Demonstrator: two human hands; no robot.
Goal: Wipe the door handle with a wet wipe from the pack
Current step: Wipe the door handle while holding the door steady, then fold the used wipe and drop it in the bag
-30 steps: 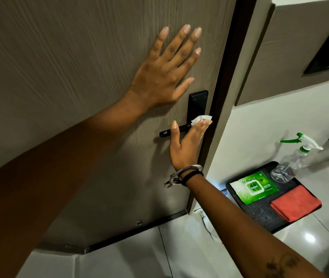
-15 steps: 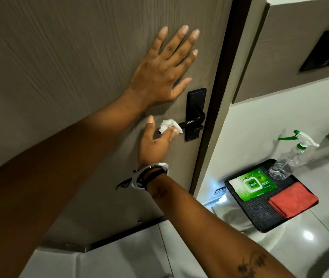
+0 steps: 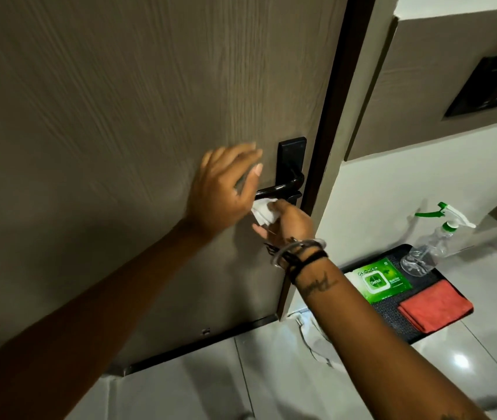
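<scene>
Left hand (image 3: pixel 221 189): dropped from the upper door (image 3: pixel 120 116) to the door handle (image 3: pixel 280 186); fingers loosely spread, grasp undeterminable
Right hand (image 3: pixel 289 222): clenched around wet wipe (image 3: pixel 263 212), beneath lever
Edge: handle beside dark door frame (image 3: pixel 332 116)

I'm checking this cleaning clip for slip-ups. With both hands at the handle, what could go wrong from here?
1. The left hand covers the free end of the door handle, so that stretch may go unwiped.
2. The wet wipe is bunched small in the right hand, below the lever; it might slip out or touch little of the surface.
3. The backplate sits above both hands and could be skipped.
</scene>
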